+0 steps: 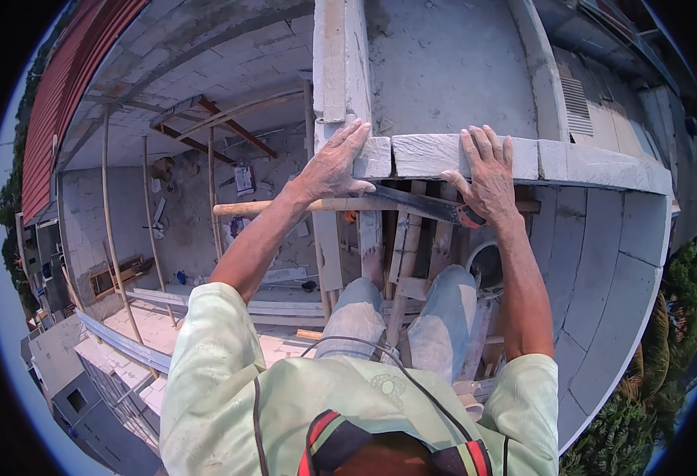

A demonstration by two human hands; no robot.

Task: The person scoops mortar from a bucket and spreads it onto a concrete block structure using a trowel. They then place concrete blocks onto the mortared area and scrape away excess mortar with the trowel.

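Note:
My left hand (334, 165) lies with its fingers stretched out over the corner where two light-grey block walls meet, its thumb pointing right. Beside it sits a short block piece (374, 157). A thin dark joint parts that piece from a longer white block (428, 155). On top of the longer block, my right hand (487, 170) rests flat, fingers forward and thumb spread left. Just below the wall, a hand saw (424, 205) with a dark toothed blade and an orange-and-black handle slants between my hands. Its handle is close to my right wrist; what supports it cannot be made out.
A wooden pole (253, 208) runs crosswise under my forearms. My bare feet (372, 266) stand on narrow planks and poles high above a littered floor (273, 178). A dark bucket (487, 266) is right of my legs. Thin upright poles (111, 214) stand at left.

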